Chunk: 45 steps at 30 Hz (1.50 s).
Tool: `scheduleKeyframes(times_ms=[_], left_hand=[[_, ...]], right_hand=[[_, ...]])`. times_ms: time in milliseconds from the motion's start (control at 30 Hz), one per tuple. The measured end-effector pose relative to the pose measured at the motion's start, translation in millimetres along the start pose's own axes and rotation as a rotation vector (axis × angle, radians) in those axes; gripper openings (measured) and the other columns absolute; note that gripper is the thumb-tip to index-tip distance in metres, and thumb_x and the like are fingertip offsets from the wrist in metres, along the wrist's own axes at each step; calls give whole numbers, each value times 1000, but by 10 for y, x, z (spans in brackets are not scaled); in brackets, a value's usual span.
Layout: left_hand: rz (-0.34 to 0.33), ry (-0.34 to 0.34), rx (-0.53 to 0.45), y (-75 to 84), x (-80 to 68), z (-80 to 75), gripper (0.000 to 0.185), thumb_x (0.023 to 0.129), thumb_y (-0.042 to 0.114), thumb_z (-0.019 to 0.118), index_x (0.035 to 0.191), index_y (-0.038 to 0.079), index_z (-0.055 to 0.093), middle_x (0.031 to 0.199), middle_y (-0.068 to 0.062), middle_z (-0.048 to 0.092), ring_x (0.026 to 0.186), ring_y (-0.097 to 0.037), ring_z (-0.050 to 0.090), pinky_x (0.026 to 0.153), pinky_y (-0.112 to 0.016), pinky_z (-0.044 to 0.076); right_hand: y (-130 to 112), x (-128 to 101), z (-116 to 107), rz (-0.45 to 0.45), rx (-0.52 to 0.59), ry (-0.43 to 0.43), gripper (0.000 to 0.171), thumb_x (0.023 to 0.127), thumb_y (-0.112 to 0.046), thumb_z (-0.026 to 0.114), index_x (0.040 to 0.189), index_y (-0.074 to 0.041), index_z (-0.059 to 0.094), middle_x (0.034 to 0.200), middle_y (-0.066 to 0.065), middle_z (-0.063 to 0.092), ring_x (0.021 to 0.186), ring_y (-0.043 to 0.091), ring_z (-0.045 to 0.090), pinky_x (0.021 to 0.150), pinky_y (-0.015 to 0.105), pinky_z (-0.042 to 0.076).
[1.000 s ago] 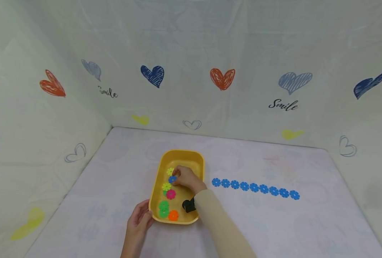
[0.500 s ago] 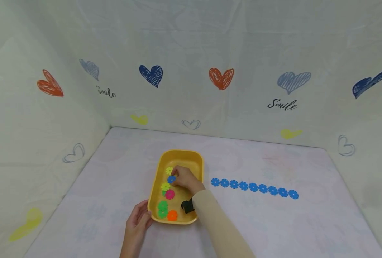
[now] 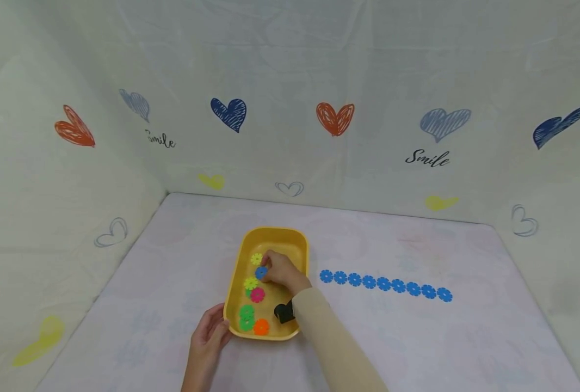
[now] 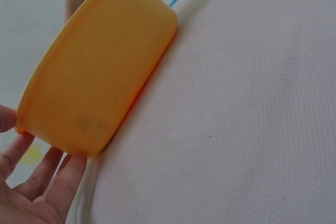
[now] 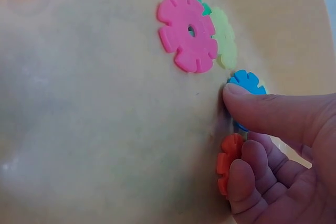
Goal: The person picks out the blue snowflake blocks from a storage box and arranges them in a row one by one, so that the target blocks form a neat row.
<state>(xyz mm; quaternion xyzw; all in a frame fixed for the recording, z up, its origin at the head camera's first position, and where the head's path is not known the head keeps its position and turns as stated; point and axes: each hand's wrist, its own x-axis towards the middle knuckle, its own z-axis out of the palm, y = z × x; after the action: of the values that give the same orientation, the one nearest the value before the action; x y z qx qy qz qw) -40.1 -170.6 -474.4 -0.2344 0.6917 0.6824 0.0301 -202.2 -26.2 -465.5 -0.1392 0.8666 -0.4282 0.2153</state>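
Observation:
My left hand point(image 3: 208, 335) grips the near left corner of a yellow plastic tray point(image 3: 300, 239), thumb at the rim. In the left wrist view its fingertips point(image 4: 79, 162) rest against the tray's outer wall point(image 4: 100, 61). Inside the tray my right hand point(image 3: 282, 270) pinches a blue flower-shaped disc point(image 5: 248, 81), its thumb over the face. An orange-red disc point(image 5: 228, 161) lies by the other curled fingers of that hand. Near it are a pink disc point(image 5: 184, 30) and a yellow-green disc point(image 5: 226, 38), which the pink one partly covers.
Right of the tray, a row of several blue discs point(image 3: 383, 283) crosses the white table. Green discs point(image 3: 246, 317), an orange disc point(image 3: 261, 327) and yellow discs point(image 3: 256, 258) lie in the tray. A black object point(image 3: 284, 313) shows by the right sleeve point(image 3: 329, 335).
The head view has shifted very slightly. Both hands stay where they were, the left at the tray and the right at the blue disc.

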Motion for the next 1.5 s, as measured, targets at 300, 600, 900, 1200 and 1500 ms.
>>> scheduleKeyframes(times_ms=[300,600,900,1200,1500], left_hand=[[0,1,-1,-7,3,0,40,95,14,47,134,8,42,137,-17,45,113,-16,54,88,-25,53],[-1,4,4,-3,-5,-1,40,95,14,46,135,7,41,138,-17,44,116,-20,52,89,-25,52],[-5,5,6,-1,-11,3,41,95,16,47,135,7,41,138,-17,44,119,-22,51,89,-25,52],[-11,17,26,25,-16,2,41,95,15,45,135,7,41,138,-18,44,120,-27,49,88,-26,53],[-19,18,22,20,-9,-2,41,95,15,46,135,8,41,137,-18,44,119,-26,50,87,-26,53]], right_hand=[[6,-9,-11,-4,13,-6,27,76,0,72,92,-7,51,78,3,45,70,17,44,58,22,38],[18,-26,-8,-4,39,-10,20,81,-3,68,93,-6,52,78,3,45,72,17,44,59,21,38],[0,-64,-30,-32,5,-7,14,84,-5,65,92,-4,54,75,3,46,71,17,45,60,21,39],[-8,-85,-57,-52,-93,-2,10,87,-9,63,85,-6,54,76,1,49,72,15,46,60,18,39],[-102,-204,-137,-46,-85,-16,7,90,-10,57,84,-9,59,78,0,55,72,14,49,63,19,43]])
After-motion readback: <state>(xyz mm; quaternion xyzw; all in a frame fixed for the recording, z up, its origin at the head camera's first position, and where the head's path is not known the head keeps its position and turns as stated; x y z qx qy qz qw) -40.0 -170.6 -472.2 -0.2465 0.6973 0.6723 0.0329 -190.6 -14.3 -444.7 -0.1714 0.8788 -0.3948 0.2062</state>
